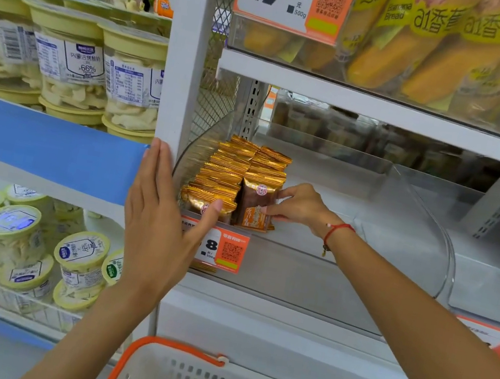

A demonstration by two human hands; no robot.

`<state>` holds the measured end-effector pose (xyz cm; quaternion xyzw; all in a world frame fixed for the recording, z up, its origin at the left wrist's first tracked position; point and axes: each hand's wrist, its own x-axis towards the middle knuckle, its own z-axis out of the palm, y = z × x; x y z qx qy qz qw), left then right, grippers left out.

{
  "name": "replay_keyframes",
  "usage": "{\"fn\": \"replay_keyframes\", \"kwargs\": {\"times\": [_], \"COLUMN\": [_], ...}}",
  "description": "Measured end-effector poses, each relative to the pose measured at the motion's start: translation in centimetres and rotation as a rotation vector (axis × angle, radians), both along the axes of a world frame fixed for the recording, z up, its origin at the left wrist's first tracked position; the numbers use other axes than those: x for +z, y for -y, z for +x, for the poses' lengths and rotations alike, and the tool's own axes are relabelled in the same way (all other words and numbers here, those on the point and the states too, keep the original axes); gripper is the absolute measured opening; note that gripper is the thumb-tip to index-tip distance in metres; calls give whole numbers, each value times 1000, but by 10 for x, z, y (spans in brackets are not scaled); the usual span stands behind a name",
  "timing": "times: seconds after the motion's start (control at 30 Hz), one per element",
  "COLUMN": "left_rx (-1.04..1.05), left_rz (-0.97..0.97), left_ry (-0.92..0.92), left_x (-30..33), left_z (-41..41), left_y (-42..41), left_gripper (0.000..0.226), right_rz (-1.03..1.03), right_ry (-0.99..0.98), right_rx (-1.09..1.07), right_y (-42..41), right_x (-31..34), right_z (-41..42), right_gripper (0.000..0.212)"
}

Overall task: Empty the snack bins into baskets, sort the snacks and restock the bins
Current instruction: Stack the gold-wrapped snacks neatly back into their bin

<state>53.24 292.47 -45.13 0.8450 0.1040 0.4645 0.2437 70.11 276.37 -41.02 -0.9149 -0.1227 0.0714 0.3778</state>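
Two rows of gold and brown snack packets [229, 169] stand upright at the left end of a clear plastic bin [419, 217] on the middle shelf. My right hand [299, 205] pinches the front packet [256, 205] of the right row, which stands upright in the bin. My left hand [161, 214] is spread flat against the bin's front left corner, its thumb touching the front packet of the left row. The rest of the bin is bare. A white basket with orange handles [178, 372] sits below, with a few packets showing at its bottom.
An orange price tag [225, 251] hangs on the bin's front. Banana bread packs [431, 47] fill the bin above. Jars with yellow lids [74, 67] crowd the left shelves, more in a wire rack [14, 265] below. A white upright post [186, 46] separates the units.
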Motion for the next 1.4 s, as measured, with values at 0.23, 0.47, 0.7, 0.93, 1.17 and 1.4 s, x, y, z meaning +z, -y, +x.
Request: {"fn": "replay_keyframes", "kwargs": {"times": [0.23,0.47,0.7,0.93,1.17,1.4], "left_rx": [7,0,-20,-31,-22,-204], "left_rz": [-9,9,-11,-21,13,251], "left_ry": [18,9,10,-2,-106,-182], "left_x": [-1,-2,-2,-2,12,31], "left_z": [1,0,-1,-2,-18,-78], "left_y": [1,-2,-1,-2,-5,45], "left_gripper": [91,91,91,92,89,35], "right_rz": [-88,-257,-261,-166,-54,-219], "right_ry": [140,496,520,392,304,458], "right_rx": [50,230,107,159,247,484], "right_y": [-11,-7,-13,-13,27,87], "right_x": [-1,3,-1,5,45,23], "right_z": [-6,-15,-12,-13,-67,-177], "right_gripper": [51,68,57,63,56,21]}}
